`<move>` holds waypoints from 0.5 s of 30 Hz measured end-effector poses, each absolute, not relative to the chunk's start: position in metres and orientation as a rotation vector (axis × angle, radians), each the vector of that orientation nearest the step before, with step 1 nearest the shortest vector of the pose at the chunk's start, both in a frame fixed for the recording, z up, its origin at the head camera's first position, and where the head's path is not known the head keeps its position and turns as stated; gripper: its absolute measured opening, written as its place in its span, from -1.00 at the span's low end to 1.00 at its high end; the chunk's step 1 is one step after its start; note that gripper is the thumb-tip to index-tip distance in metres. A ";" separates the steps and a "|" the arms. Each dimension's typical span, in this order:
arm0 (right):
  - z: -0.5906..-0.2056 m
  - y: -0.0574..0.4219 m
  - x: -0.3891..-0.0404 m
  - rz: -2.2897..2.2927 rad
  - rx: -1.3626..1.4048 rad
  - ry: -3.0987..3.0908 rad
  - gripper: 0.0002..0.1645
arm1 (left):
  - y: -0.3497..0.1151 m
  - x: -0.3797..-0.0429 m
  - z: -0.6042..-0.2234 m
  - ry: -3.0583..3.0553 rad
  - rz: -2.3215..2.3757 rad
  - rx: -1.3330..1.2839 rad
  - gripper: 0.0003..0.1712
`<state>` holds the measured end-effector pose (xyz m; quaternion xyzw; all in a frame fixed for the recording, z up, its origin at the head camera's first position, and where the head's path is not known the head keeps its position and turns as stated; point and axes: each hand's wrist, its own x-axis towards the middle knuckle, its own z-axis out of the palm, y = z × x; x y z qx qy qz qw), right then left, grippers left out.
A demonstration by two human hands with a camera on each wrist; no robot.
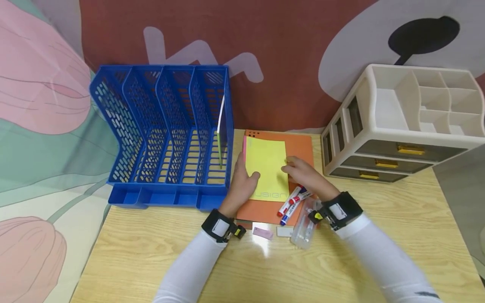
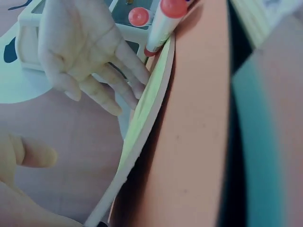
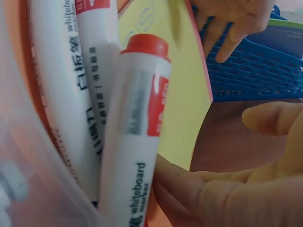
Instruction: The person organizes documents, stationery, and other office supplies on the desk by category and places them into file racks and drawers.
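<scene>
A yellow booklet [image 1: 267, 168] with a pink layer at its edge lies on an orange folder [image 1: 299, 147]. My left hand [image 1: 241, 182] is at the booklet's left edge, thumb raised apart from the fingers. At the opposite edge is my right hand [image 1: 310, 179]; the left wrist view shows that right hand [image 2: 85, 52] with extended fingers against the booklet's side. In the right wrist view, the right thumb [image 3: 270, 118] stands off the yellow cover. Several whiteboard markers [image 3: 135, 109] lie beside the right hand, near a clear plastic case [image 1: 303, 229].
A blue file rack [image 1: 170, 187] stands to the left, a thin booklet [image 1: 220, 122] upright in its rightmost slot. To the right is a white drawer organizer [image 1: 363, 134]. A pink eraser [image 1: 262, 232] and a white block [image 1: 284, 231] lie in front of the folder.
</scene>
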<state>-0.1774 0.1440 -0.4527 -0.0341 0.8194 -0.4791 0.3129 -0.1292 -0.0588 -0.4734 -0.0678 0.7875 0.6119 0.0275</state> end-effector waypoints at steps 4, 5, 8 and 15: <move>-0.452 0.145 -0.176 -1.320 -0.071 2.122 -0.16 | -0.059 -0.129 -0.468 2.452 1.869 -0.303 0.00; -0.453 0.146 -0.176 -1.329 -0.068 2.114 -0.15 | -0.059 -0.129 -0.467 2.455 1.865 -0.318 0.01; -0.453 0.148 -0.176 -1.343 -0.062 2.095 -0.14 | -0.060 -0.131 -0.465 2.477 1.848 -0.331 0.03; -0.456 0.151 -0.178 -1.390 -0.010 2.042 -0.14 | -0.060 -0.131 -0.458 2.436 1.917 -0.346 0.04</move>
